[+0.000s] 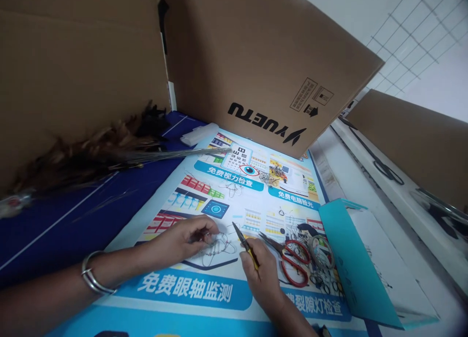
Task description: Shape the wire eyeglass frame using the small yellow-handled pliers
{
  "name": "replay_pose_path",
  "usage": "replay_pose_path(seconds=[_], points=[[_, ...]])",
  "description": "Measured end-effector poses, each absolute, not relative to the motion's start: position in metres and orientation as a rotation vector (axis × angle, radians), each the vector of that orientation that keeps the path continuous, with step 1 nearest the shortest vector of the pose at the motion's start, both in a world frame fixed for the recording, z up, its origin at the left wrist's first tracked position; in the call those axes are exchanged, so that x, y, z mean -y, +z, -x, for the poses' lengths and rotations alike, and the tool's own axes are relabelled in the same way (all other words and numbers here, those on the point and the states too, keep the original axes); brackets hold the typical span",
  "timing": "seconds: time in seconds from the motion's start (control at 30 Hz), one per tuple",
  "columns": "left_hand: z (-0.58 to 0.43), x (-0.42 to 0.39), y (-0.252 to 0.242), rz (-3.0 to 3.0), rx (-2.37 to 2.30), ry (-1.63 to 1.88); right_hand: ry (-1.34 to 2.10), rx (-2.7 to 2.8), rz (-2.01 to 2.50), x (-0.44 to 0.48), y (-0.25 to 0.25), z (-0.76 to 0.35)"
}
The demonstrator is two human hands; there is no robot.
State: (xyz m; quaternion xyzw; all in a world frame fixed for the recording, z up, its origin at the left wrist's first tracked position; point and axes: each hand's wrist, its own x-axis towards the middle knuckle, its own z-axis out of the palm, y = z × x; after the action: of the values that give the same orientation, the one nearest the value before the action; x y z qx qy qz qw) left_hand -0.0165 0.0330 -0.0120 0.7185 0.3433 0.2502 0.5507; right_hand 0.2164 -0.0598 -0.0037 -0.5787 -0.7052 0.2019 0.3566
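Note:
My left hand (199, 233) is closed in a pinch on a thin bent wire piece (222, 247), whose loops spread over the printed sheet just right of the fingertips. Wrapped round the yellow handles of a pair of pliers (243, 239) is my right hand (261, 271). The dark plier jaws point up and away, a little apart from the wire piece. Red-handled scissors (295, 264) lie right of my right hand. Beside them are a coil of wire (322, 253) and a pile of small wire loops (325, 281).
Brown and black feathers (91, 147) lie at the left on blue cloth, with a bundle of straight wires (186, 153) reaching right. A teal open box (347, 264) stands at the right. Large cardboard boxes (256, 59) wall off the back. More wire shapes (268, 178) lie farther off.

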Motion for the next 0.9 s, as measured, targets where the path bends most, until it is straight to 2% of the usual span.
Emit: replay_pose_path(seconds=[0.9], points=[[0.0157, -0.0305, -0.0065, -1.616, -0.839, 0.628, 0.497, 1.846, 1.517, 0.0591, -0.0034, -0.2174]])
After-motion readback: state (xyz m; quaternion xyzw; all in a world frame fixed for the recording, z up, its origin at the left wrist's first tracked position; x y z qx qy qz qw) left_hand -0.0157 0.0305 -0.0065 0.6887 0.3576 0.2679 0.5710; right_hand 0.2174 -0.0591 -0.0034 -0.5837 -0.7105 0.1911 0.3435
